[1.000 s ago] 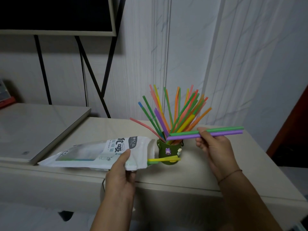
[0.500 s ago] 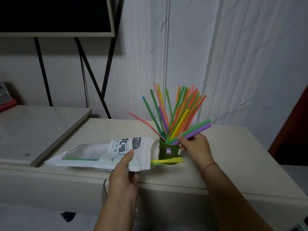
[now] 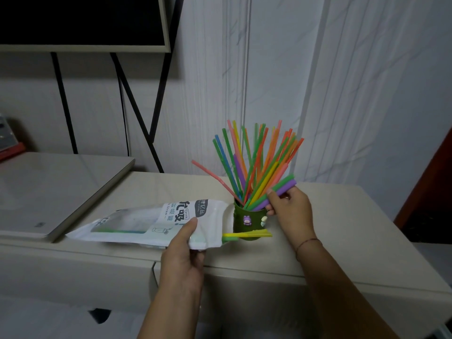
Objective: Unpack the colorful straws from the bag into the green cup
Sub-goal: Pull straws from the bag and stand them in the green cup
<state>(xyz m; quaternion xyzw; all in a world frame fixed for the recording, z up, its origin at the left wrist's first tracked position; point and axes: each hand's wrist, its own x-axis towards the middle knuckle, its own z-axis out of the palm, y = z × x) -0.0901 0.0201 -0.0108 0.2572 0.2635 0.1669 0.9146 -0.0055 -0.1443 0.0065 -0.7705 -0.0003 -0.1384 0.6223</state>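
The right hand [image 3: 291,209] is pinching two straws [image 3: 283,186], green and purple, slanting into the single green cup [image 3: 249,222]. The left hand [image 3: 182,255] is gripping one bag [image 3: 151,221], with a yellow straw [image 3: 247,234] and a green one poking out.

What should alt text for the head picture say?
A right hand holds a green straw and a purple straw angled into a green cup packed with colorful straws. The left hand pinches a white straw bag on a beige counter.

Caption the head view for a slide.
Right hand holds two straws at the green cup; left hand grips the bag.
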